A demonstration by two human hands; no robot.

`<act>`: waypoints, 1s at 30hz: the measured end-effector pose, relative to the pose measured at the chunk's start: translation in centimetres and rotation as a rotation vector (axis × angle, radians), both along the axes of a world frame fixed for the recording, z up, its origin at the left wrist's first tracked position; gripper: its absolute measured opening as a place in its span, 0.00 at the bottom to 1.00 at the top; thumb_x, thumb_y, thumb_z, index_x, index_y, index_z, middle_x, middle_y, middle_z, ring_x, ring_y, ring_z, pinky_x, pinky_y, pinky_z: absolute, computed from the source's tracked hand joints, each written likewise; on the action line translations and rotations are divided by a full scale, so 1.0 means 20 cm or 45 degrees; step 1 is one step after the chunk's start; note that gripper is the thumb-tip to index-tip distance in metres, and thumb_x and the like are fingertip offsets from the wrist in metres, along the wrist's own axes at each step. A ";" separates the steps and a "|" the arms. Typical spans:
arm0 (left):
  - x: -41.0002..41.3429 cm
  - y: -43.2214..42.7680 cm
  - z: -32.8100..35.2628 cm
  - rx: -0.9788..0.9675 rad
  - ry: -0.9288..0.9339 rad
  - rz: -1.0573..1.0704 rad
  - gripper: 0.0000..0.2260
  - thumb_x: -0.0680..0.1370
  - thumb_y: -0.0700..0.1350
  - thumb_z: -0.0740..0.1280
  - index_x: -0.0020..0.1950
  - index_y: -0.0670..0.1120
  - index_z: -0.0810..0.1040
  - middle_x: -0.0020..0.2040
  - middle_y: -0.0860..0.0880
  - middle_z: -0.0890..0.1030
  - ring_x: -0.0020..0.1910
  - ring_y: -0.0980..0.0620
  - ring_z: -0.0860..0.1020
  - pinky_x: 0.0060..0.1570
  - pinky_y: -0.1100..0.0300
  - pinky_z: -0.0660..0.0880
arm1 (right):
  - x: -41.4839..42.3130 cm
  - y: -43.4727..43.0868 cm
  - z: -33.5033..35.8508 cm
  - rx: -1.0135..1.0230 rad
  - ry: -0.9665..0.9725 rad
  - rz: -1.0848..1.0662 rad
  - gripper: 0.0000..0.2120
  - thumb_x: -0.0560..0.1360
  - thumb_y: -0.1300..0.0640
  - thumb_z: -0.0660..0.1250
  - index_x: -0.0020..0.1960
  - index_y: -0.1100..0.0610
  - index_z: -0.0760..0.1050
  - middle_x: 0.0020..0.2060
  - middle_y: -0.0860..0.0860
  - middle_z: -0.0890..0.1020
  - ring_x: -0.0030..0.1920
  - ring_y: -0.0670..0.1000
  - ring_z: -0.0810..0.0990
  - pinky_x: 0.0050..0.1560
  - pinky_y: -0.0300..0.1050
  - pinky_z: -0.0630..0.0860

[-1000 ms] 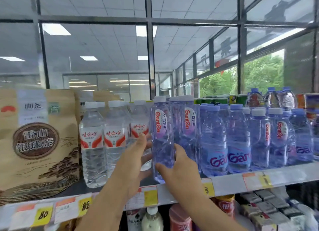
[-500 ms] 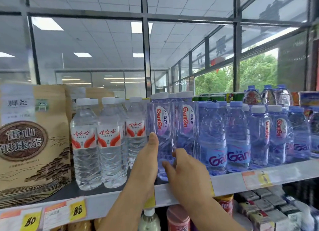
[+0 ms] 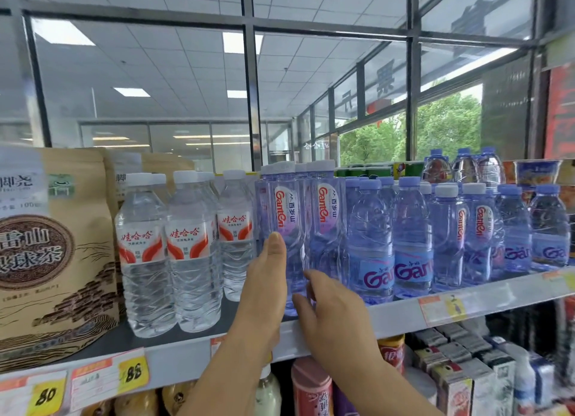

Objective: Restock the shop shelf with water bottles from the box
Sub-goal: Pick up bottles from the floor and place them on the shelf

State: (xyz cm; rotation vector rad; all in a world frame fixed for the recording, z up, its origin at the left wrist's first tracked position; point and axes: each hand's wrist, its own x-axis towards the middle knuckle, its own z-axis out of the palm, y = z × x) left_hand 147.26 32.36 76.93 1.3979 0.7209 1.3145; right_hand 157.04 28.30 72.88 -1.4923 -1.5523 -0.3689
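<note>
Fingers (image 3: 275, 244) of the left hand (image 3: 267, 291) are straight and together, laid flat against the left side of the tall Ganten water bottle (image 3: 287, 210), grasping nothing; the right hand (image 3: 336, 319) is relaxed, its loosely bent fingertips (image 3: 311, 275) at the bottle's lower right front, not wrapped round it; the bottle stands upright between both hands at the front of the shelf (image 3: 401, 314), just beside a matching tall bottle (image 3: 326, 213) on its right, Wahaha bottles (image 3: 193, 254) on its left.
</note>
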 end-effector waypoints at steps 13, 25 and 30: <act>0.13 -0.47 -0.02 -0.029 -0.179 0.032 0.38 0.67 0.71 0.57 0.75 0.55 0.68 0.66 0.61 0.71 0.69 0.55 0.68 0.73 0.44 0.63 | 0.12 -0.38 -0.12 0.096 0.135 0.098 0.11 0.75 0.59 0.68 0.56 0.58 0.78 0.50 0.51 0.81 0.51 0.50 0.76 0.49 0.37 0.69; 0.92 -1.11 -0.65 -0.324 0.087 -0.037 0.17 0.82 0.61 0.52 0.50 0.55 0.76 0.37 0.64 0.83 0.38 0.69 0.80 0.45 0.63 0.78 | 0.97 -1.14 -0.58 -0.223 0.219 -0.006 0.15 0.79 0.52 0.66 0.64 0.54 0.76 0.59 0.49 0.79 0.56 0.50 0.77 0.51 0.45 0.75; 1.22 -1.28 -1.09 -0.536 0.256 -0.136 0.29 0.79 0.66 0.54 0.75 0.53 0.69 0.72 0.54 0.72 0.66 0.53 0.73 0.72 0.44 0.63 | 1.34 -1.40 -0.91 -0.482 0.312 -0.152 0.17 0.80 0.51 0.65 0.67 0.54 0.75 0.62 0.48 0.78 0.60 0.50 0.77 0.57 0.44 0.75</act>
